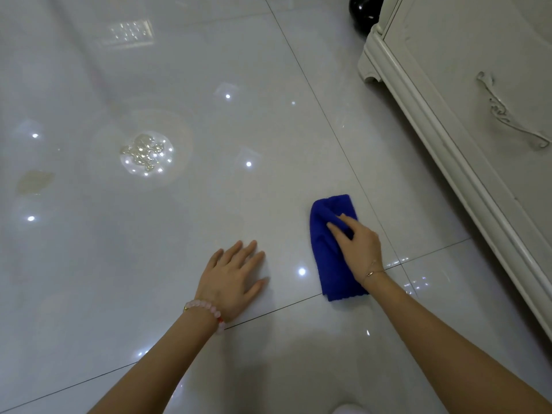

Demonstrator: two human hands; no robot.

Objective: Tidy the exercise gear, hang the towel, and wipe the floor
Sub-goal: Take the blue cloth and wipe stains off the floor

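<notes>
**Glossy floor, wipe step: slip and miss risks**

Shiny pale tile floor [143, 288] fills the frame, with ceiling lights mirrored in it at left and centre. Blue cloth [324, 258] lies folded lower right of centre, just above a grout line. Right hand [360, 246] sits on top of it, fingers curled into the folds and gripping the fabric. Left hand [231, 276] is at lower centre, flat on bare tile with fingers apart, holding nothing and apparently bracing.

White cabinet [442, 94] runs down the right edge, near the cloth. A black round object [363, 13] is partly cut off at the top right; can't tell what it is.

Risks, as judgement:
- The tile looks slick, so if it is damp the bracing palm could slide and tip the person forward.
- The cloth is bunched, so little fabric touches the tile, which likely means streaks or skipped patches.
- A wide stroke to the right could knock knuckles on the cabinet base.
- Glare hides dirt, so spots are easy to miss.
</notes>
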